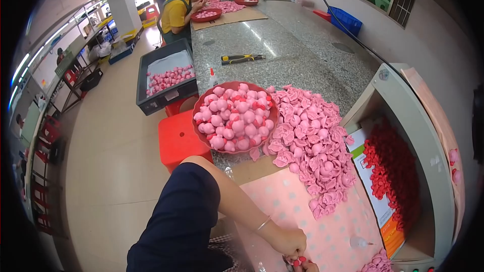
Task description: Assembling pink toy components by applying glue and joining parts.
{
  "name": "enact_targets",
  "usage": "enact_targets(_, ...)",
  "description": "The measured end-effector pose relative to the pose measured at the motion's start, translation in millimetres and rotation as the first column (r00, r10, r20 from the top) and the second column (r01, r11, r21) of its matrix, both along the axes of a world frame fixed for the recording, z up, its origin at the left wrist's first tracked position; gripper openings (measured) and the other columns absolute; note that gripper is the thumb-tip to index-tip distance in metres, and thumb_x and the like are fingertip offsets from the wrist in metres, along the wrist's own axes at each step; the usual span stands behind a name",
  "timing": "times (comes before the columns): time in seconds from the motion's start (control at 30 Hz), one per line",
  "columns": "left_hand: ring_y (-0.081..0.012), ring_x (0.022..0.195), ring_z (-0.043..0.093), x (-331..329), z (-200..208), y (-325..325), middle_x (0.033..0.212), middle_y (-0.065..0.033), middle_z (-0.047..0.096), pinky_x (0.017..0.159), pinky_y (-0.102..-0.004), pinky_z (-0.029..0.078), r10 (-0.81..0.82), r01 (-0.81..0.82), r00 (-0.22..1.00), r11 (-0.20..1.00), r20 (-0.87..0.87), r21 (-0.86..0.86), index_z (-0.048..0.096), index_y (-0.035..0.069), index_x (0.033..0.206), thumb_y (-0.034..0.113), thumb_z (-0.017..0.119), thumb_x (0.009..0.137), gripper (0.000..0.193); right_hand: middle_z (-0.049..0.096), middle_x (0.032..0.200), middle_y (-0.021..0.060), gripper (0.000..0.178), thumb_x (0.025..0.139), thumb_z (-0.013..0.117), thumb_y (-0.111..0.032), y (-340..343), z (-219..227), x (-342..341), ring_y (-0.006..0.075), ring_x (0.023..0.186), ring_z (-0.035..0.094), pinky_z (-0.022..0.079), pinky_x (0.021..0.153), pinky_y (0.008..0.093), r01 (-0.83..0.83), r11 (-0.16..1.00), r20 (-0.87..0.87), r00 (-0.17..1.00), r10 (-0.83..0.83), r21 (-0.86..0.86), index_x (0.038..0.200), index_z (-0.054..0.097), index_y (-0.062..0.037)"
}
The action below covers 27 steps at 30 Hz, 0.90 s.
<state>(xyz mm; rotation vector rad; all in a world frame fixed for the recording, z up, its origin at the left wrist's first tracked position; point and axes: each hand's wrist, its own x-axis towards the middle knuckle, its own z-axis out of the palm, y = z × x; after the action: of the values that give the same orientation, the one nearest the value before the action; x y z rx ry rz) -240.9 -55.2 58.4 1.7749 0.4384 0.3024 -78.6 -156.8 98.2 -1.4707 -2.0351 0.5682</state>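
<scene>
My left hand (289, 242), with a thin bracelet at the wrist, is closed with its fingers pointing down. My right hand (308, 267) shows only partly at the lower edge, its fingers closed on a small red piece (301, 260). The two hands meet over the pink dotted cloth (282, 199); what the left fingertips pinch is hidden. Beyond them a heap of pink petal-shaped pieces (315, 141) spreads over the table. Left of the heap stands a red bowl (196, 136) full of round pink pieces with red parts.
A clear squeeze bottle (359, 242) lies right of my hands. At right an open box (375, 90) holds many red pieces. A yellow-black cutter (243, 59) lies farther back. A red stool (174, 138) and grey crate (151, 103) stand left. A co-worker (176, 10) works at the far end.
</scene>
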Motion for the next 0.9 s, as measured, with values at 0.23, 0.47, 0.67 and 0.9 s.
enact_targets(0.23,-0.0136,0.052,0.06,-7,11,-6,0.055,-0.0095,0.06,0.048,-0.025,0.048,-0.027,0.027,1.0,1.0,-0.011,-0.016,0.059,-0.003,0.058,0.0,0.055,0.068,0.011,0.06,0.078,0.0153,0.012,0.078,0.061,-0.009,-7,11,-11,0.0299,0.069,0.058,0.047,0.062,0.035,0.026,0.999,-0.019,1.0,-0.025,0.045,0.087,0.058,-0.0023)
enact_targets(0.47,-0.0135,0.053,0.061,-2,10,-13,0.057,-0.0097,0.061,0.049,-0.0249,0.049,-0.025,0.022,0.999,0.998,-0.046,-0.061,0.06,-0.003,0.063,0.002,0.057,0.07,0.009,0.06,0.078,0.0155,0.011,0.078,0.061,-0.01,-15,9,-5,0.0294,0.069,0.059,0.047,0.062,0.0347,0.045,0.996,-0.05,0.998,-0.041,0.076,0.085,0.057,-0.0017)
enact_targets(0.67,-0.0131,0.055,0.061,13,-2,7,0.059,-0.0098,0.062,0.05,-0.0256,0.048,-0.057,0.057,0.997,0.998,-0.052,0.004,0.061,-0.001,0.063,0.004,0.059,0.069,0.008,0.06,0.08,0.0151,0.012,0.078,0.061,-0.009,3,-7,13,0.0287,0.071,0.058,0.047,0.063,0.0338,0.051,0.999,0.023,0.998,-0.052,0.004,0.087,0.057,-0.0022)
enact_targets(0.9,-0.0218,0.056,0.058,87,-81,76,0.061,-0.0117,0.06,0.055,-0.033,0.045,0.005,-0.004,0.999,1.0,-0.033,0.031,0.062,0.003,0.067,0.015,0.057,0.069,0.013,0.055,0.07,0.0136,0.014,0.069,0.063,0.002,79,-92,95,0.0291,0.06,0.055,0.047,0.061,0.0331,-0.018,1.0,-0.045,0.999,0.017,-0.006,0.08,0.055,-0.001)
